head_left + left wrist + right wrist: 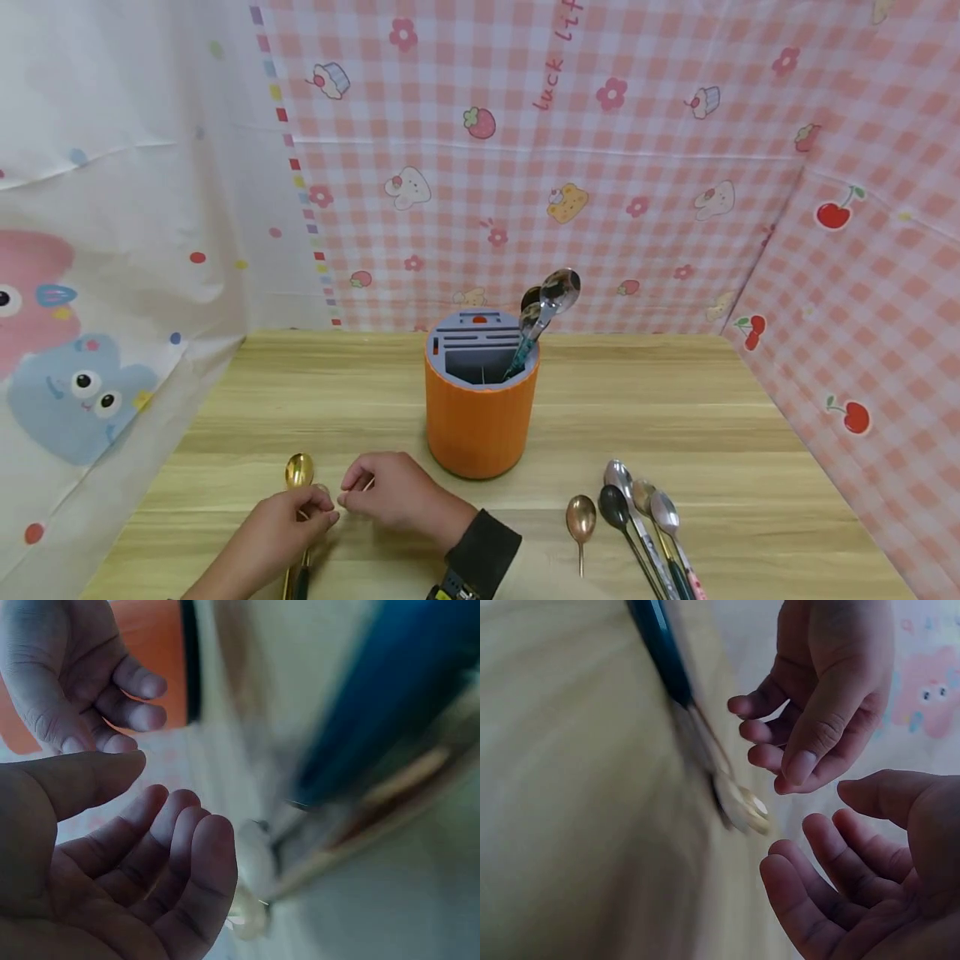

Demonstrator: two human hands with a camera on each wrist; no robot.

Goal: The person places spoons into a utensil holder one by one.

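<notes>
Near the table's front left, my left hand (281,529) hovers above a gold spoon (298,471) and a second, dark-handled spoon (303,579) that the hand partly covers. My right hand (401,496) faces it, slightly to its right, a small gap between the two. In the wrist views the fingers of both hands bend loosely and hold nothing. Behind them stands an orange utensil holder (480,425) with a grey slotted top; several spoons (558,292) lean upright in its right-hand opening. The blurred spoons (739,802) below the hands show a teal handle (658,649).
At the front right lies a copper-coloured spoon (581,521), apart from a fanned group with a black spoon (613,507) and a silver spoon (664,512). Patterned cloth (525,167) encloses the wooden tabletop (322,392) at the back and both sides.
</notes>
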